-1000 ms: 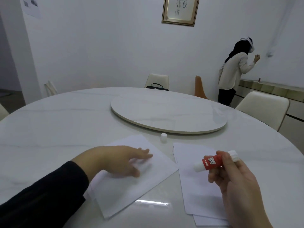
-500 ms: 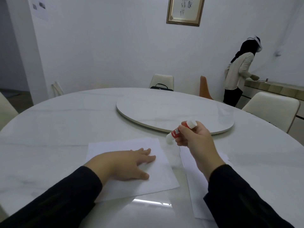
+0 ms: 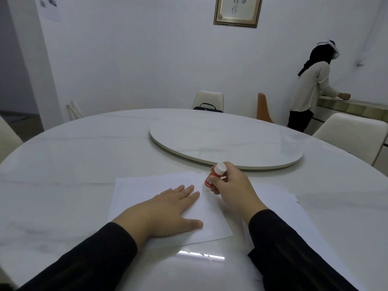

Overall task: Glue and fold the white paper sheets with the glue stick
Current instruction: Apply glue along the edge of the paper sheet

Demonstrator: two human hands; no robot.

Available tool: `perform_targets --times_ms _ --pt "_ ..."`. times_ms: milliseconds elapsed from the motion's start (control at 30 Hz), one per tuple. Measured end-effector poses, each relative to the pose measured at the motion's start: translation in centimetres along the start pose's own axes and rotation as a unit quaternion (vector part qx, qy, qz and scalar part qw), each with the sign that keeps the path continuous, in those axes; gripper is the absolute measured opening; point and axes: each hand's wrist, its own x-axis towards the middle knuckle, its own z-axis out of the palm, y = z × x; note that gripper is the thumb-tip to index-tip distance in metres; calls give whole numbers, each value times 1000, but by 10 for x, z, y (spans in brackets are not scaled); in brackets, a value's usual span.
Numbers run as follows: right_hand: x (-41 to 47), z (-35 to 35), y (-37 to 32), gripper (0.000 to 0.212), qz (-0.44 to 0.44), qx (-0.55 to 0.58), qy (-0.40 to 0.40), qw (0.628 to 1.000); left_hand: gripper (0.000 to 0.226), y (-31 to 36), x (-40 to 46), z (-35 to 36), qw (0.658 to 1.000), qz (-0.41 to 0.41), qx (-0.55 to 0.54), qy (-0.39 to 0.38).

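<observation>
A white paper sheet [image 3: 144, 186] lies on the marble table in front of me. My left hand [image 3: 165, 211] rests flat on it, fingers spread, pressing it down. My right hand [image 3: 233, 190] grips a red glue stick [image 3: 213, 175] with a white end, tilted so its lower tip meets the sheet's far right corner. A stack of more white sheets [image 3: 279, 198] lies to the right, partly under my right arm. The glue stick's cap is hidden.
A round lazy Susan [image 3: 226, 143] sits at the centre of the big round table [image 3: 73, 156]. Cream chairs [image 3: 352, 133] stand around it. Another person [image 3: 312, 87] stands at a counter by the far right wall.
My right hand brought the glue stick from above the right stack leftward and down onto the sheet's far right corner. My left hand stayed flat on the sheet.
</observation>
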Motion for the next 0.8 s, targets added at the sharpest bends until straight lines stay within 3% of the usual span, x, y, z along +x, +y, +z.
perform_targets --times_ms 367,500,600,700,733,800 --pt "-27 -31 -18 5 -18 -131 -125 983 78 5 -2 -7 999 -17 -19 -21" --pt "-41 -45 -8 1 -10 -80 -176 981 78 5 -2 -6 999 -19 -29 -19" --pt "-47 -54 4 11 7 65 -231 971 77 5 -3 -5 999 -20 -25 -16" --pt "-43 -61 12 41 36 296 -129 946 72 7 -4 -11 998 -10 -23 -49" --pt "-40 -63 13 40 37 351 -69 933 70 9 -5 -15 997 1 -24 -71" --pt "-37 -67 13 14 34 395 28 918 66 11 -7 -22 996 14 -45 -73"
